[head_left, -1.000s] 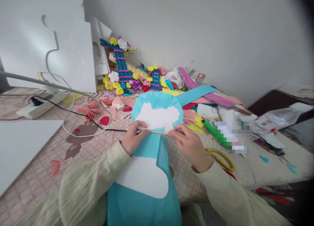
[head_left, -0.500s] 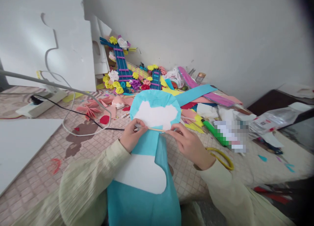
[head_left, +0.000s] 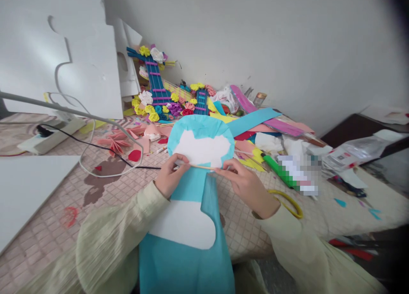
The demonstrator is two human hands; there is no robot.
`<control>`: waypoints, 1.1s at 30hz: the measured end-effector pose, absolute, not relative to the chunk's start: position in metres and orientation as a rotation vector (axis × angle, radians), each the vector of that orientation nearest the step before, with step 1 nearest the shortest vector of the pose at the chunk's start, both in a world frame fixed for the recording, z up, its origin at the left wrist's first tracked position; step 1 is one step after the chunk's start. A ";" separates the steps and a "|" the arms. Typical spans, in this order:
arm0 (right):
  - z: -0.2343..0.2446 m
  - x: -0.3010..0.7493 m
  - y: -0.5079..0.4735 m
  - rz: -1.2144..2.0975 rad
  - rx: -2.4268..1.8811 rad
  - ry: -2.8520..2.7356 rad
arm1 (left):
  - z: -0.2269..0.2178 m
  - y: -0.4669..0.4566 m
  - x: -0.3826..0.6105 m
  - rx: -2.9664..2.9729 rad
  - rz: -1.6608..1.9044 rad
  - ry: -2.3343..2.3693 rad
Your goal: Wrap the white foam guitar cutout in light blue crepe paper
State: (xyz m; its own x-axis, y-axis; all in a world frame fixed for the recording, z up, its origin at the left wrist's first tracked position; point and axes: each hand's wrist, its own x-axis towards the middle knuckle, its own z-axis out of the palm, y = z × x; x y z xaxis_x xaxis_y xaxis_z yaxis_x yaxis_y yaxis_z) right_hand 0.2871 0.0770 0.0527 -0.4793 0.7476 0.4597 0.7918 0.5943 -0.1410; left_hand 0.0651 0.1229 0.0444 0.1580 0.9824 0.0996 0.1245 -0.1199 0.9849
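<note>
My left hand (head_left: 172, 174) pinches one end of a thin wooden stick (head_left: 201, 166), and my right hand (head_left: 244, 181) pinches its other end. The stick lies level across the narrow part of a white board cutout (head_left: 188, 221). Blue crepe paper (head_left: 188, 268) runs beneath the cutout and hangs toward my lap. At the far end, the paper is folded over the board's round rim (head_left: 201, 122), leaving an uneven white patch in the middle. A blue strip (head_left: 188, 186) also covers the neck below the stick.
Flower-decked blue paper guitars (head_left: 156, 83) lean by the wall. Paper strips (head_left: 255, 120) and a green glue tube (head_left: 277, 170) lie to the right, near yellow-handled scissors (head_left: 292, 204). A power strip (head_left: 47, 134) with cables and a white board (head_left: 32, 187) occupy the left.
The whole view has shifted slightly. Both hands keep the same pinch on the stick, and the cutout and blue paper look unchanged.
</note>
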 end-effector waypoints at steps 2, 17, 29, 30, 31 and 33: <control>0.052 0.288 0.078 -0.101 -1.216 -2.340 | 0.044 0.123 0.065 1.464 1.121 1.140; 0.062 0.285 0.076 -0.105 -1.289 -2.371 | 0.046 0.121 0.065 1.488 1.126 1.160; 0.061 0.290 0.079 -0.323 -1.363 -2.361 | 0.044 0.120 0.066 1.415 1.117 1.093; 0.063 0.290 0.080 -0.343 -1.356 -2.343 | 0.044 0.121 0.066 1.413 1.110 1.099; 0.066 0.292 0.081 -0.362 -1.344 -2.322 | 0.044 0.121 0.066 1.417 1.103 1.116; 0.073 0.299 0.083 -0.397 -1.309 -2.269 | 0.045 0.122 0.065 1.430 1.091 1.169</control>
State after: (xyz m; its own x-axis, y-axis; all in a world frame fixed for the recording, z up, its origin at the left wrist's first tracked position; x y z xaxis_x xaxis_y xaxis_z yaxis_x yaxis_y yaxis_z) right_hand 0.2988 0.0833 0.0735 -0.4222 0.7256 0.5434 0.8669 0.4984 0.0080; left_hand 0.0646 0.1223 0.0445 0.1422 0.9876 0.0659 0.1334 -0.0851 0.9874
